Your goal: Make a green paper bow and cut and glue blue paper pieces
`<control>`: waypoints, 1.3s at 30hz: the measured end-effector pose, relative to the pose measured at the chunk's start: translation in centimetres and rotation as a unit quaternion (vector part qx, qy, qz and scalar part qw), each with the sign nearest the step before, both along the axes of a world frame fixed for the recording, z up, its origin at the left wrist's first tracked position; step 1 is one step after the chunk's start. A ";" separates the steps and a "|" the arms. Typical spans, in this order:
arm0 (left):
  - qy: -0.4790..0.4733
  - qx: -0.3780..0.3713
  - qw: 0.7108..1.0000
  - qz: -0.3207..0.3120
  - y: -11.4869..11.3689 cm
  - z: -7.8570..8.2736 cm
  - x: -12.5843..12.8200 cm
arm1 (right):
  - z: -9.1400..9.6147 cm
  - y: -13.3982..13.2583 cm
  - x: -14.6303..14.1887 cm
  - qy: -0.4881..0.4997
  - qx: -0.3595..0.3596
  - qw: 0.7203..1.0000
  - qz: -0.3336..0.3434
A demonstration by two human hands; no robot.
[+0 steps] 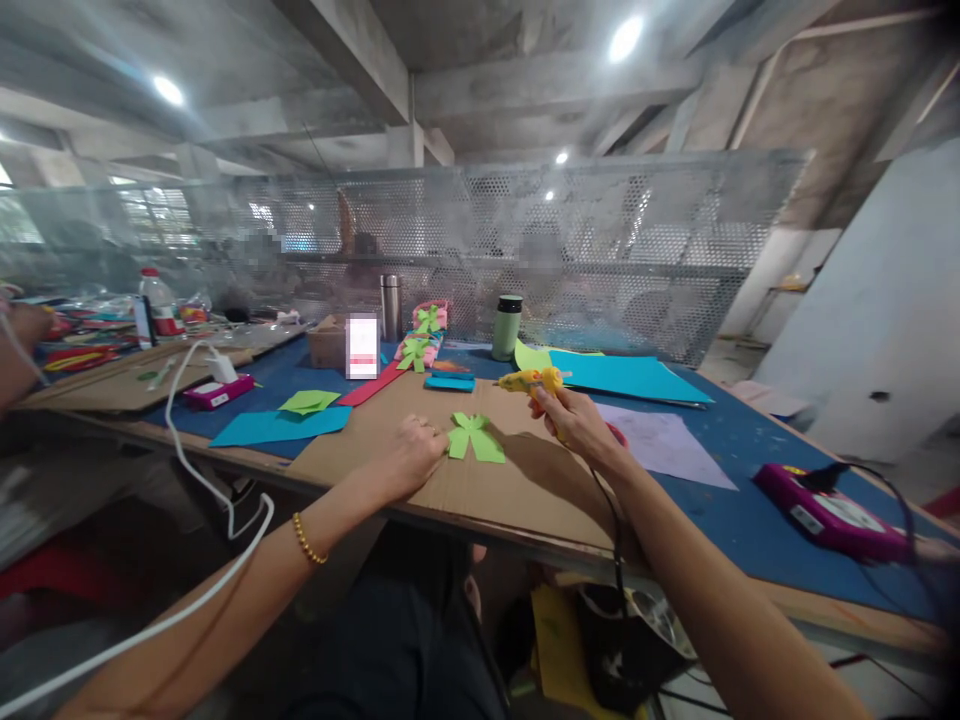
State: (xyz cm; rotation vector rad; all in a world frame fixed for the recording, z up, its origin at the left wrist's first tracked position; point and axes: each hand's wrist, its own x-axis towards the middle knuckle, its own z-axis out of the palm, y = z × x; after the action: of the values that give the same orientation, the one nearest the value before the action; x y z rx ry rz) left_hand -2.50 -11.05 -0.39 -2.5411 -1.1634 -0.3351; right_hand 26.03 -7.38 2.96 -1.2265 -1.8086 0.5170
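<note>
My right hand (574, 420) grips a yellow glue gun (525, 381), held above the cardboard with its nozzle toward the left. A black cord runs down from it past my forearm. On the brown cardboard (540, 500) lies a light green paper bow (475, 440) with two tails spread toward me. Beside the bow's left edge, my left hand (417, 452) rests on the cardboard with its fingers curled closed. Whatever is under those fingers is hidden. Behind the bow lies a small folded blue piece (450, 382).
Pink pieces with green bows (417, 352), a phone (363, 346), a steel flask (391, 308) and a green flask (508, 328) stand farther back. Blue sheets (630, 376) and lilac paper (667, 440) lie right. Purple power strips (829, 515) and a white cable (180, 400) flank me.
</note>
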 end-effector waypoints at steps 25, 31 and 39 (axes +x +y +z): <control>-0.175 -0.136 0.975 -0.032 0.5 3.0 -0.6 | -0.1 -1.3 -0.5 -0.148 -0.097 0.982 0.063; -0.289 -0.234 0.928 -0.011 1.8 5.1 0.5 | -0.2 -1.4 -0.5 -0.127 -0.113 0.983 0.071; -0.433 -0.372 0.815 -0.096 5.7 2.2 2.5 | -0.5 -1.0 -0.4 -0.110 -0.123 0.983 0.084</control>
State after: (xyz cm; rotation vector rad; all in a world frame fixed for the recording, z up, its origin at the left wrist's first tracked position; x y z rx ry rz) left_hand 0.05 -5.36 1.84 -3.3073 -1.5430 -1.4731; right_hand 25.66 -8.42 2.43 -1.3470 -2.0960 0.7431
